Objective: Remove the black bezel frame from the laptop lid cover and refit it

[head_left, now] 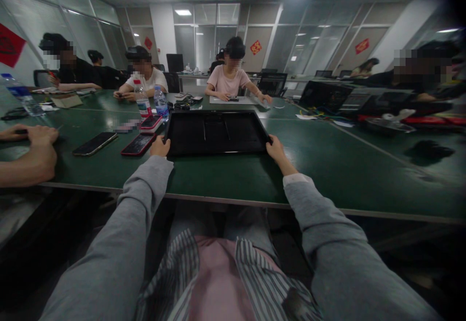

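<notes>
A wide black tray-like panel [243, 134] with a raised rim lies on the green table in front of me. Two thin shiny strips run across its inner face, around a recessed middle section. My left hand [160, 146] is closed on its left edge, thumb on top. At the opposite edge, my right hand [275, 148] grips near the front right corner. The fingers under the rim are hidden on both sides. Just left of my left hand lies a phone with a red edge [139, 144], and behind it sits another red-edged phone [151, 123] on a pale box.
A dark phone [95, 143] lies farther left, near another person's hands [42, 135]. Two bottles, one red-capped [142, 99] and one blue-capped [160, 103], stand behind the panel. A person in pink [233, 78] sits opposite. Cables and a laptop [324, 96] are at right.
</notes>
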A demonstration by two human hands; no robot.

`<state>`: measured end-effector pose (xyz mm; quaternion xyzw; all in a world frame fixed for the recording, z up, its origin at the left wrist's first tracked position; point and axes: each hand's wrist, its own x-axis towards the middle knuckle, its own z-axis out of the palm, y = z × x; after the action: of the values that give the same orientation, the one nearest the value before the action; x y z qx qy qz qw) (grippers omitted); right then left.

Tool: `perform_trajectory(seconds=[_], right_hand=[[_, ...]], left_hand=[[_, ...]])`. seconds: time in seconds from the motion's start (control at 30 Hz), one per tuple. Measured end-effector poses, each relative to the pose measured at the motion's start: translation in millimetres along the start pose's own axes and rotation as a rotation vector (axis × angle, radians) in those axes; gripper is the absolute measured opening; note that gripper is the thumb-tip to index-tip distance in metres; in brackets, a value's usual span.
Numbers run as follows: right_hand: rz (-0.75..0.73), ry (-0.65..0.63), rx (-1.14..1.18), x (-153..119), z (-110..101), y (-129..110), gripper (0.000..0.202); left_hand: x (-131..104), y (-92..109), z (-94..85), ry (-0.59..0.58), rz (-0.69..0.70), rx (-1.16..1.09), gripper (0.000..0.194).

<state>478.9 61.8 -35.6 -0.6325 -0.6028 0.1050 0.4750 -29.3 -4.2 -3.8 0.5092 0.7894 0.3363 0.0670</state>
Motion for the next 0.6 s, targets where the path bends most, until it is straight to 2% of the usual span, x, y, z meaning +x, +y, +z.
perform_trajectory(seconds=[0.33, 0.6], right_hand=[[-0.018, -0.009, -0.009, -12, -7, -24, 0.055], [-0.109, -0.007, -0.053, -15, -10, -24, 0.053]], left_hand=[[-1, 1, -0.3, 0.001, 0.007, 0.019, 0.046], [1, -1, 0.6, 0.004, 0.015, 0.031, 0.046]])
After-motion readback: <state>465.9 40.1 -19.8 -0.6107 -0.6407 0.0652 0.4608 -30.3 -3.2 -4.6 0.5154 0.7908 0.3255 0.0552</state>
